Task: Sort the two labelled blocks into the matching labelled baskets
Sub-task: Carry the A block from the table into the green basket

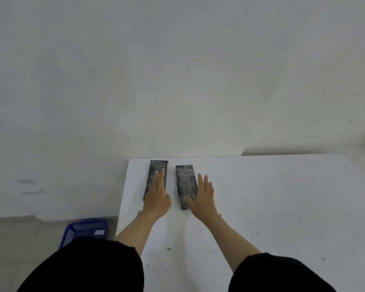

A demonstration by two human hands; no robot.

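Both arms are stretched forward over a white table [261, 207], with black sleeves [89, 268] pulled up above the elbows.

The left hand [157, 194] is laid flat, palm down, on top of the left block [157, 167]. Its fingers are held straight and close together, and the thumb is stuck out to the right. The fingers are not curled around the block; they are only rested on it. The far end of the block can be seen past the fingertips, close to the table's back edge.

The right hand [202, 197] is also held flat with the palm down. Its fingers are spread a little and pointed away from the body. The right block [185, 182] lies just to the left of those fingers, and only the thumb is placed on its near end. Nothing is gripped by this hand.

The two blocks are dark and long, and they are laid side by side with a small gap between them, near the table's left corner. No labels can be read on them.

A blue basket [86, 229] with a small white tag is seen on the floor, to the left of the table and partly hidden by the left sleeve.
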